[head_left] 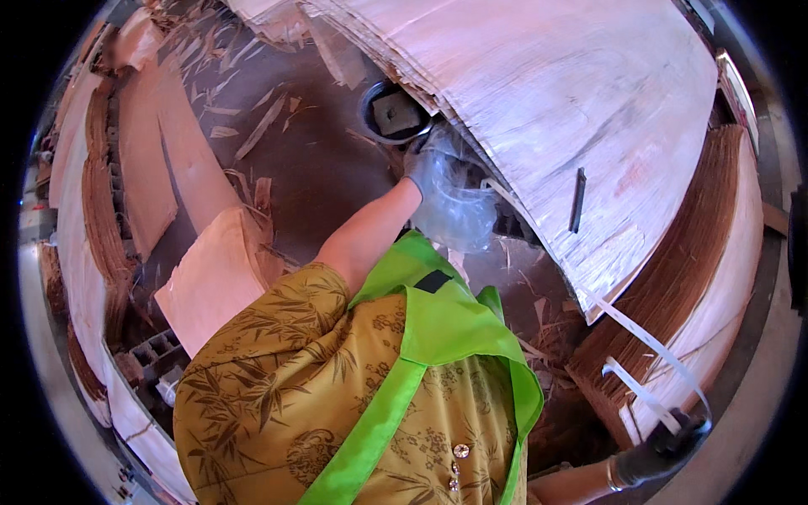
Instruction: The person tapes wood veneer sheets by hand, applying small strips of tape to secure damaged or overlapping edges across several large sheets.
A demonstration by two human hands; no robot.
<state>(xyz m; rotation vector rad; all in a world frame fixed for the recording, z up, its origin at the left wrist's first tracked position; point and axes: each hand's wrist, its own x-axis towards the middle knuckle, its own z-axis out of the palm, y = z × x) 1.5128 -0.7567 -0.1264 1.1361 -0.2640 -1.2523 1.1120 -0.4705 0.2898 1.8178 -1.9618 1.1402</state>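
My left hand [418, 166], in a pale glove, reaches forward and grips the top of a clear plastic container [459, 210] just below the edge of a large pale veneer sheet [547, 101]. A black bucket [394, 114] with a brown block in it sits right behind that hand. At the lower right my right hand [665, 450], in a dark glove, is closed on a looping strip of white tape [648, 341] that runs up to the veneer sheet's near corner. My olive patterned shirt and green vest fill the bottom centre.
A thin dark stick [577, 200] lies on the veneer sheet. A thick veneer stack [699, 278] curves along the right. More veneer stacks [93, 219] and loose sheets [210, 278] stand at the left. Scraps litter the dark floor [311, 160].
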